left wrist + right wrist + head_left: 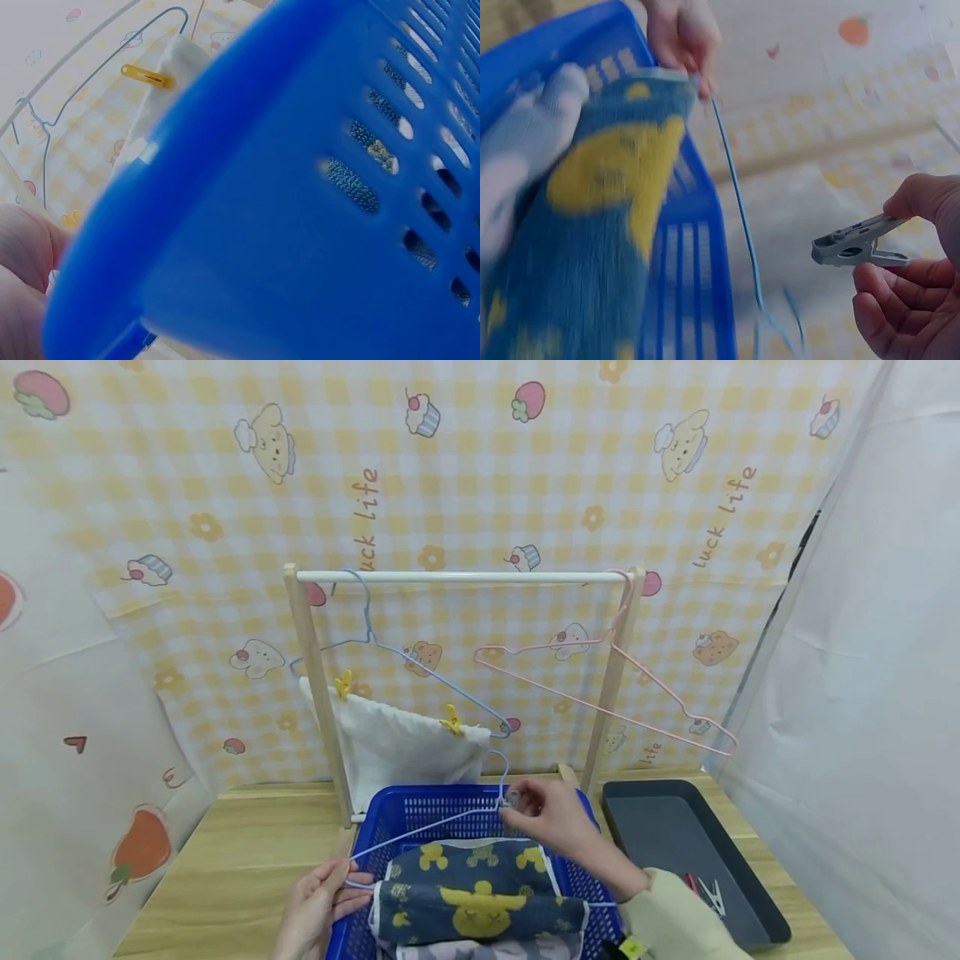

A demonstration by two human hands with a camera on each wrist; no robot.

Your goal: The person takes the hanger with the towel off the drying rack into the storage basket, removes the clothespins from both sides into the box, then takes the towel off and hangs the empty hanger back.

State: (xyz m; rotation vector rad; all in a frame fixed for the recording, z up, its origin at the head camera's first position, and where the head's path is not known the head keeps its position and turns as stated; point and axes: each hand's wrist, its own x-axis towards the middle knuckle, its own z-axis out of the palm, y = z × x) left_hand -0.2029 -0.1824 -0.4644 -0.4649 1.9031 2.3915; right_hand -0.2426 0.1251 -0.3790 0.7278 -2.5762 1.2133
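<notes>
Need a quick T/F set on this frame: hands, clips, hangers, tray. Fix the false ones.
1. The right hand holds a gray clothespin. True.
2. The left hand holds a clothespin too. False: it grips the lower hanger, which carries the navy towel.
3. Two yellow clips sit on the white cloth under the rail. True.
4. The pink hanger has a cloth on it. False: it hangs bare from the rail.
5. In the head view, the dark tray is to the right of the blue basket. True.
</notes>
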